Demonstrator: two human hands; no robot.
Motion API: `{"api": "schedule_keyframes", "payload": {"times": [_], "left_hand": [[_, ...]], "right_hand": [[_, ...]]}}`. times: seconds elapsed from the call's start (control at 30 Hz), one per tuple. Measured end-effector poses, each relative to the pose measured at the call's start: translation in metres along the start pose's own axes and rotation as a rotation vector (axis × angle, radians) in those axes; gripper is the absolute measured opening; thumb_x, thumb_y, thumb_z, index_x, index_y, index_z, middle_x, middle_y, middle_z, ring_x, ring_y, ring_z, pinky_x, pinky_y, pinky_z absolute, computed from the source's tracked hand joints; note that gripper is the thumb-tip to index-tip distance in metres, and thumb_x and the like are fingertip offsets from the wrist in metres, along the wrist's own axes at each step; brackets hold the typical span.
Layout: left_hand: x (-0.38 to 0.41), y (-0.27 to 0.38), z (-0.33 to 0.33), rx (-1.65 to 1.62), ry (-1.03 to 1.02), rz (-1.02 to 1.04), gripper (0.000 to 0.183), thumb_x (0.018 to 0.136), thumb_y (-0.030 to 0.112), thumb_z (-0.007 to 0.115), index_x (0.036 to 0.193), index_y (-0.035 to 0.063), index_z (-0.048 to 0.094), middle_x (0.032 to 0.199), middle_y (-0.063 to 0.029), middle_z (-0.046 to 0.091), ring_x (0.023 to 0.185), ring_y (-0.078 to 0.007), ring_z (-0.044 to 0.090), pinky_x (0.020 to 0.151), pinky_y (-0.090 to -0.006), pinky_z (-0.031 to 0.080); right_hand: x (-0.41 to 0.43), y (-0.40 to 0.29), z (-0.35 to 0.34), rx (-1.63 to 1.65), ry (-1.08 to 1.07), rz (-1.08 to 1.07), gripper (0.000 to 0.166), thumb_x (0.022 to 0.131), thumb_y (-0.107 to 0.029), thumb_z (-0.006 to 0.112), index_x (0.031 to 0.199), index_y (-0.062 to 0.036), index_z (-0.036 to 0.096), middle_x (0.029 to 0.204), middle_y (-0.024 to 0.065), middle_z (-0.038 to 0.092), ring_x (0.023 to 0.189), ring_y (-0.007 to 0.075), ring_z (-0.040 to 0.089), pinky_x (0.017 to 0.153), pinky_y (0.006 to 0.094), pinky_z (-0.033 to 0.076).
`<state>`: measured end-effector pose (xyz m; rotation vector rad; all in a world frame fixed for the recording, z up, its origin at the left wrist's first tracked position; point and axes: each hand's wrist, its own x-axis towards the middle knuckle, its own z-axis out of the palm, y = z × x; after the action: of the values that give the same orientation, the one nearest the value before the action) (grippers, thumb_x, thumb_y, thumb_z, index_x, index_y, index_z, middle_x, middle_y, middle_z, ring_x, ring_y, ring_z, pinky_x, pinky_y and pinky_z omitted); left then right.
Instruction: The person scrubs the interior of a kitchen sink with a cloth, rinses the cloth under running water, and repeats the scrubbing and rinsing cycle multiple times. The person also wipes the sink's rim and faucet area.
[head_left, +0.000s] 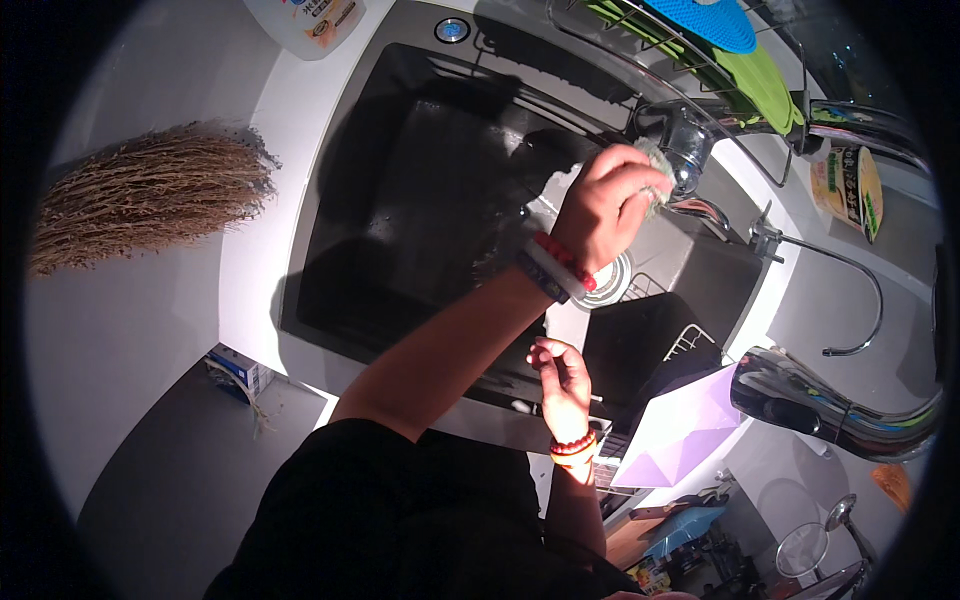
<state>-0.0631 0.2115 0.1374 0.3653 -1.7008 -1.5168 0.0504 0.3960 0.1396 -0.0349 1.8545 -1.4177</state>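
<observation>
My left hand (611, 202) reaches across the dark kitchen sink (420, 210), its fingers closed around a pale grey-green scrubbing cloth or sponge (658, 169). That pad presses against, or lies right beside, the chrome body of the faucet (686, 142); the hand hides the exact contact. Just past the fingers, a small chrome lever or spout (701, 211) sticks out. Lower down, my right hand (566, 382) hovers over the near side of the sink, loosely curled, with nothing visible in it. White suds or wet glare (555, 191) and the round drain (611, 281) show partly behind my left wrist.
A lavender folded bin (679, 435) stands right of my right hand, beside a black container (637, 345). Above the faucet, a wire rack (675, 52) holds green utensils and a blue textured pad (712, 22). A dried-straw broom (150, 199) and a plastic bottle (315, 26) lie leftward.
</observation>
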Motion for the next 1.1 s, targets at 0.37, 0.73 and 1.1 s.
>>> {"api": "schedule_keyframes", "payload": {"times": [0.37, 0.73, 1.1], "left_hand": [[0.010, -0.005, 0.001, -0.019, 0.009, 0.072, 0.024, 0.069, -0.008, 0.059, 0.087, 0.0061, 0.064, 0.092, -0.0094, 0.056, 0.090, -0.0228, 0.055, 0.078, -0.0304, 0.045], [0.052, 0.008, 0.004, -0.250, -0.102, -0.448, 0.017, 0.077, 0.000, 0.061, 0.093, 0.0014, 0.064, 0.093, -0.0073, 0.066, 0.088, -0.0131, 0.060, 0.078, -0.0254, 0.047], [0.074, -0.015, 0.029, -0.148, 0.092, -0.239, 0.013, 0.071, 0.001, 0.064, 0.083, 0.0049, 0.063, 0.080, -0.0094, 0.064, 0.074, -0.0222, 0.060, 0.069, -0.0318, 0.048]], "right_hand": [[0.006, 0.002, 0.005, -0.043, 0.003, 0.015, 0.014, 0.089, -0.005, 0.051, 0.102, -0.0024, 0.057, 0.086, 0.0027, 0.060, 0.082, 0.0079, 0.055, 0.076, 0.0212, 0.044], [0.009, 0.005, 0.007, -0.109, 0.010, -0.046, 0.013, 0.089, -0.008, 0.052, 0.100, -0.0030, 0.057, 0.083, 0.0025, 0.061, 0.074, 0.0067, 0.055, 0.068, 0.0199, 0.044], [0.009, 0.013, 0.002, -0.187, 0.015, -0.060, 0.015, 0.088, -0.008, 0.051, 0.100, -0.0023, 0.057, 0.080, 0.0065, 0.062, 0.073, 0.0113, 0.059, 0.067, 0.0236, 0.046]]}}
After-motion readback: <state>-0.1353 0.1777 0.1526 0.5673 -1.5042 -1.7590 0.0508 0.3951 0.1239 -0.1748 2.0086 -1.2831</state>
